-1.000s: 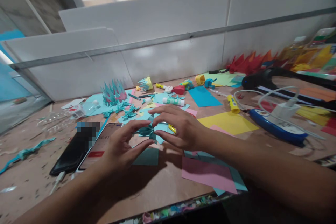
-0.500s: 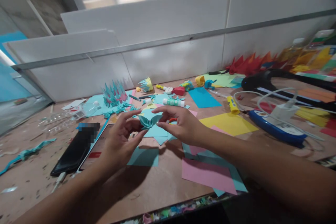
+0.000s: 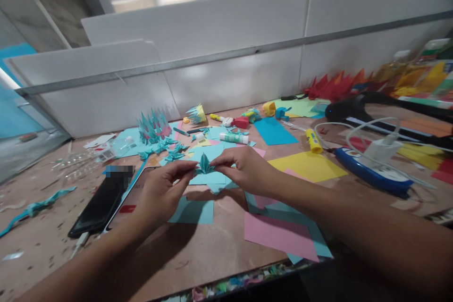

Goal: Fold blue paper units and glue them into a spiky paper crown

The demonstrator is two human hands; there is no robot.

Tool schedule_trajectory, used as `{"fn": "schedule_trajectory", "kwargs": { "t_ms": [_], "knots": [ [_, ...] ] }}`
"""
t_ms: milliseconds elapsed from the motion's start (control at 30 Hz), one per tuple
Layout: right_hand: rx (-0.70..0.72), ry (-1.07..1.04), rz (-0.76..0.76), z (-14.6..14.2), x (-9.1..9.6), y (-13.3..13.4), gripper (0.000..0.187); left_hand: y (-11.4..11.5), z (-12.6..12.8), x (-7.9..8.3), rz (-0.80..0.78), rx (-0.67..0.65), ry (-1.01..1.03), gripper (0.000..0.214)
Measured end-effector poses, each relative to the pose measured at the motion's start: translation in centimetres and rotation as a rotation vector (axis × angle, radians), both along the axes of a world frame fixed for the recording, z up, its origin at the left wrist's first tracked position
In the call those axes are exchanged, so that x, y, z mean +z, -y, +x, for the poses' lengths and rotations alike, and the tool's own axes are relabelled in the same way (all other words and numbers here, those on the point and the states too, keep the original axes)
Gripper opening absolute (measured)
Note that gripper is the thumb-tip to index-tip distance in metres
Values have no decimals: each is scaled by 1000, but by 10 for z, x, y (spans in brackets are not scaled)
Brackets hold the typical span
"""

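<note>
A small teal origami piece (image 3: 204, 165) with an upright pointed middle is held just above the table. My left hand (image 3: 164, 186) pinches its left tip between thumb and fingers. On the other side, my right hand (image 3: 242, 166) pinches the right tip the same way. Beneath the piece lie light blue paper sheets (image 3: 208, 179). Behind it, to the left, sit several folded teal pieces (image 3: 175, 152) and a spiky teal paper cluster (image 3: 153, 126). A glue stick (image 3: 233, 138) lies just beyond my right hand.
Two phones, one a black phone (image 3: 101, 203), lie left of my left arm. Pink paper (image 3: 281, 236) and yellow paper (image 3: 309, 166) spread to the right. Farther right are a yellow glue stick (image 3: 313, 141), a blue power strip (image 3: 371, 174) with cables, and red folded paper (image 3: 336, 87).
The origami piece has gone from spread, leaf-like flaps to an upright central point. My fingers have shifted to pinch its two side tips.
</note>
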State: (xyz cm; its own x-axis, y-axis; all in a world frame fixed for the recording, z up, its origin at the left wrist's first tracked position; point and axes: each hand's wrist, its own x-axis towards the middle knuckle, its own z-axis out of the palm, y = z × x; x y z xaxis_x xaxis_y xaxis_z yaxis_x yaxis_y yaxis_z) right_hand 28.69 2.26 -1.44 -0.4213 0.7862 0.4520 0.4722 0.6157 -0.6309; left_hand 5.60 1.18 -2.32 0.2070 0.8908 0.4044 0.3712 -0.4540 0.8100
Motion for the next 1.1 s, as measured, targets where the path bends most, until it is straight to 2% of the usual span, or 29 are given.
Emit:
{"fn": "schedule_trajectory", "kwargs": {
  "t_ms": [100,267,367,467,533,633,733,867,967,1100],
  "knots": [
    [-22,-67,-97,0,3,-1,21,1,2,6,-43,54,-88,10],
    [10,-222,-340,-2,4,0,15,3,5,9,-269,14,185,13],
    [85,-308,-415,-4,1,-2,16,3,6,8,-357,-66,290,15],
    [125,-362,-484,-6,-3,-3,17,6,9,10,-448,-167,279,14],
    [108,-345,-417,-7,-4,-1,15,9,11,12,-489,-194,280,12],
    [68,-217,-107,-6,-4,3,10,11,14,15,-509,-183,312,9],
    [93,-93,164,-4,-3,7,5,10,15,15,-522,-163,333,10],
    [149,-46,344,-3,-4,6,11,9,13,9,-536,-188,375,11],
    [154,-76,287,-4,-5,5,11,7,10,5,-552,-214,416,14],
    [102,-267,-77,-9,-6,5,6,6,10,3,-569,-241,443,17]
  ]
}}
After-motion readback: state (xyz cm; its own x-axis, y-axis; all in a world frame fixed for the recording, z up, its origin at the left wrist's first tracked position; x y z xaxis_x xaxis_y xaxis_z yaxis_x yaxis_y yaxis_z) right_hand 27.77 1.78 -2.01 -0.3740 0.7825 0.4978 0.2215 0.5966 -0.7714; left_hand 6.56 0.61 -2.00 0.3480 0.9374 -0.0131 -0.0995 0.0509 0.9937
